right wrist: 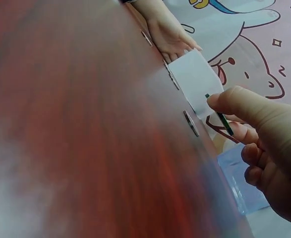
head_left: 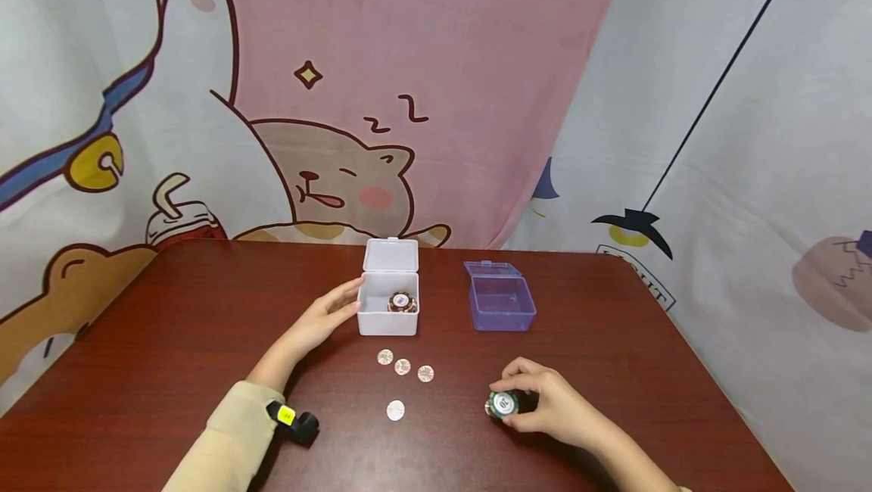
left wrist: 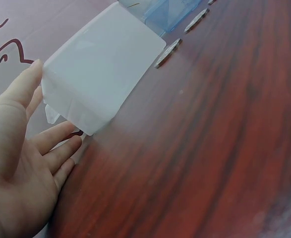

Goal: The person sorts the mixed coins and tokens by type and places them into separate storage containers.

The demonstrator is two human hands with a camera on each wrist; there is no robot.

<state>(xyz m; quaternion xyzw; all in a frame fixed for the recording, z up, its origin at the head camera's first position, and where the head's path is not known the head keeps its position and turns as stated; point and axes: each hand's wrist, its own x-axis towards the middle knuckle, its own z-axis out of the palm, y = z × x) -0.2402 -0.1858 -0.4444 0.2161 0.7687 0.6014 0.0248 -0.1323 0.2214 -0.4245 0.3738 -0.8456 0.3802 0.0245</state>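
My right hand [head_left: 555, 405] pinches a green-edged poker chip [head_left: 504, 404] between thumb and fingers, above the front right of the table. Held on edge in the right wrist view, the green chip [right wrist: 224, 124] has another chip [right wrist: 191, 123] on the table beyond it. My left hand [head_left: 323, 322] rests its fingers against the left side of an open white plastic box [head_left: 388, 324]. Inside that box sits a dark-edged chip [head_left: 402, 301]. From the left wrist, the left hand [left wrist: 31, 163] shows fairly straight fingers, with the thumb at the white box's edge [left wrist: 103, 69].
An open translucent purple box [head_left: 502, 321] stands right of the white one, its lid tipped back. Several pale chips [head_left: 403, 366] lie in front of the white box, and one pale chip [head_left: 395, 410] lies nearer. A printed cloth [head_left: 436, 98] hangs behind the table.
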